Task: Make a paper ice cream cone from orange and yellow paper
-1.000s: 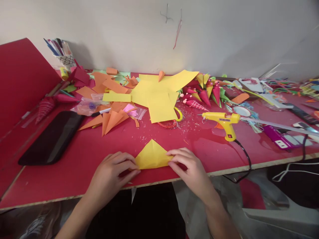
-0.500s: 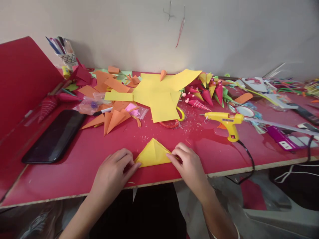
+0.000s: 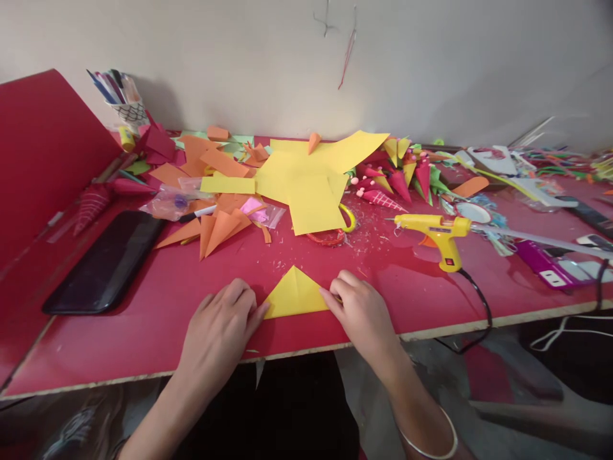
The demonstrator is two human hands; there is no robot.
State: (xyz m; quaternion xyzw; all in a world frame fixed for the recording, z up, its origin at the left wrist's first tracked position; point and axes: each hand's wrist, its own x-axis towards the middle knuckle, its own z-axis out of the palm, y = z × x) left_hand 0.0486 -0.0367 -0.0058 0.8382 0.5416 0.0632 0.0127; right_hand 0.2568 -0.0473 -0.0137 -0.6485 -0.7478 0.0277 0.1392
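Observation:
A yellow paper folded into a triangle (image 3: 295, 295) lies flat near the front edge of the red table (image 3: 143, 306). My left hand (image 3: 220, 332) rests on the table with its fingers together, the fingertips pressing the triangle's left corner. My right hand (image 3: 361, 313) pinches the triangle's right corner with curled fingers. A thin bangle circles my right wrist.
Behind the triangle lie yellow sheets (image 3: 311, 179), orange paper pieces (image 3: 218, 227) and scissors with a yellow handle (image 3: 338, 230). A yellow glue gun (image 3: 435, 233) with a black cord sits to the right, coloured paper cones (image 3: 397, 176) behind it. A black phone (image 3: 105, 262) lies left.
Both hands have shifted slightly along the triangle's lower corners, and the left fingers have flattened. The folded paper stays in place.

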